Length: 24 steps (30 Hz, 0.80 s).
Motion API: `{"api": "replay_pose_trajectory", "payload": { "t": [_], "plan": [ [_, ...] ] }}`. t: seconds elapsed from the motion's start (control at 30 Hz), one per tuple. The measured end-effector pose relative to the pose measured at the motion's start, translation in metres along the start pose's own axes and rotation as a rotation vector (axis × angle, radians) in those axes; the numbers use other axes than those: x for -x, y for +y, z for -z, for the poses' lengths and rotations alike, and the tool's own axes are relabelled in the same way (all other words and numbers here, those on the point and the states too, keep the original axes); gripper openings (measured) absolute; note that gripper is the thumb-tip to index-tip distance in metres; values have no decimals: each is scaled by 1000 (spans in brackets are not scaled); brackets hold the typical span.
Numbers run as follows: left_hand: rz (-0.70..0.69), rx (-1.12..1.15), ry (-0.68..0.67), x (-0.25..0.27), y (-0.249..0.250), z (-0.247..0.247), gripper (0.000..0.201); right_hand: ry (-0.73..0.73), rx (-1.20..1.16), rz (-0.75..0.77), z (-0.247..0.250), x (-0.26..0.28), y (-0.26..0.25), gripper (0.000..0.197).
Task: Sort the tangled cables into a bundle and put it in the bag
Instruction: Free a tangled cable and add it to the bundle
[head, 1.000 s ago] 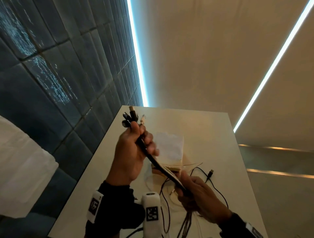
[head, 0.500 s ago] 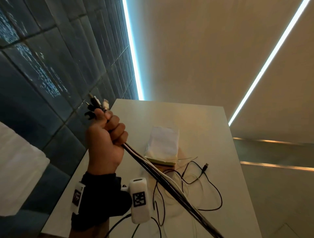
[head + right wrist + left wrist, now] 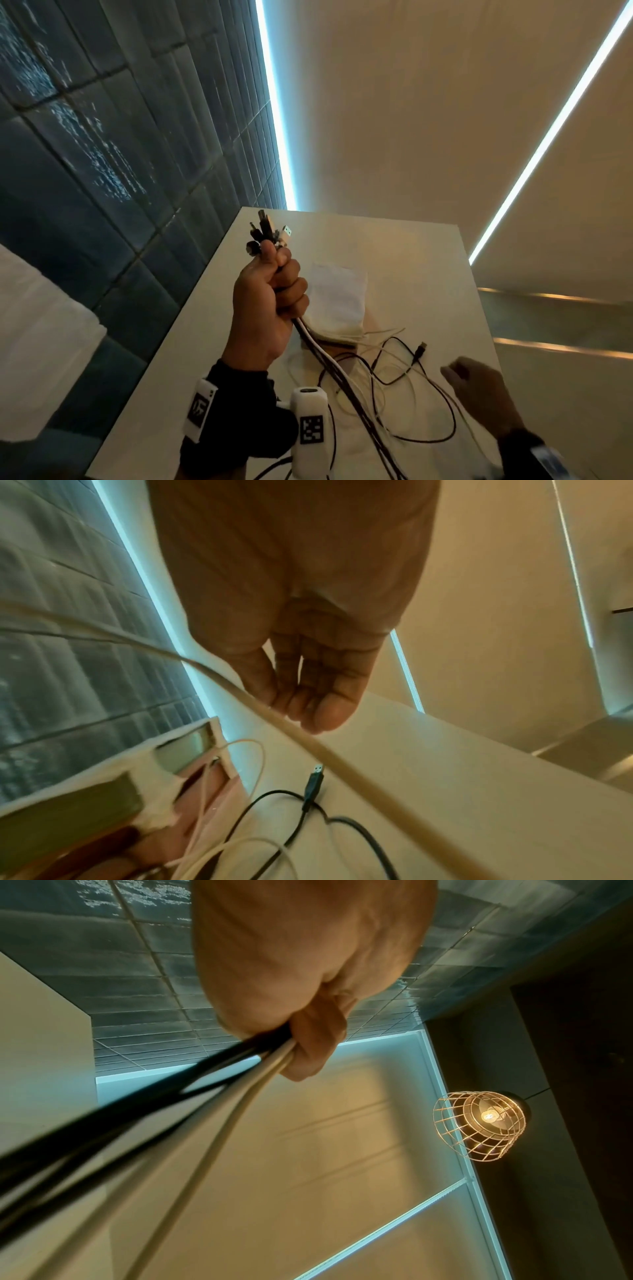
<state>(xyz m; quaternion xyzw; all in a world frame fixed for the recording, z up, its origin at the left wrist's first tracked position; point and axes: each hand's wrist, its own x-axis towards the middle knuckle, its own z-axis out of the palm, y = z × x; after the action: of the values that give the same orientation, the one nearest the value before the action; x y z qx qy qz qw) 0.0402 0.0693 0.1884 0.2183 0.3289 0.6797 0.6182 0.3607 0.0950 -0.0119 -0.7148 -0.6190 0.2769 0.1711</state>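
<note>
1. The left hand (image 3: 267, 301) was fisted round the bundle of cables (image 3: 329, 363), plug ends (image 3: 265, 231) sticking up above the thumb, raised over the surface (image 3: 428, 274).
2. The right hand (image 3: 479, 387) hovered with relaxed fingers, holding nothing, near a loose black cable (image 3: 419, 353) lying on the surface.
3. The white bag (image 3: 337, 301) lay flat on the surface, just beyond the left hand.

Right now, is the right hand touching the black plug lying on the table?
Apart. In the head view, bare table shows between the right hand and the black plug; the right wrist view agrees.
</note>
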Motion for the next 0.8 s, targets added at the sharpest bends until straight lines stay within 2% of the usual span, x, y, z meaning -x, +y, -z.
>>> {"api": "replay_pose_trajectory", "payload": {
  "t": [0.13, 0.23, 0.27, 0.4, 0.5, 0.6, 0.7, 0.73, 0.8],
  "plan": [
    [37, -13, 13, 0, -3, -2, 39, -84, -24, -135, -31, -73, -7, 16],
    [38, -26, 32, 1, -5, 0, 39, -191, -30, -214, -61, -94, -1, 50],
    [36, -30, 32, 1, -5, 1, 38, -205, -23, -211, -67, -94, -2, 53],
    [19, -45, 27, 0, -6, 4, 34, -201, 82, -165, -83, -96, 5, 25],
    [-5, -88, 34, -1, -9, 7, 34, -136, -21, -153, -85, -92, 9, 20],
    [-24, -148, 63, -4, -14, 8, 34, -8, -289, -135, -73, -83, -4, 19],
    [-15, -209, 78, -6, -22, 6, 33, 39, -823, -142, -44, -61, -42, 17],
    [-10, -243, 78, -6, -25, 5, 33, 52, -937, -105, -30, -50, -59, 15],
    [2, -319, 72, -5, -32, 0, 34, 43, -1022, 15, -9, -31, -93, 14]
  ]
}}
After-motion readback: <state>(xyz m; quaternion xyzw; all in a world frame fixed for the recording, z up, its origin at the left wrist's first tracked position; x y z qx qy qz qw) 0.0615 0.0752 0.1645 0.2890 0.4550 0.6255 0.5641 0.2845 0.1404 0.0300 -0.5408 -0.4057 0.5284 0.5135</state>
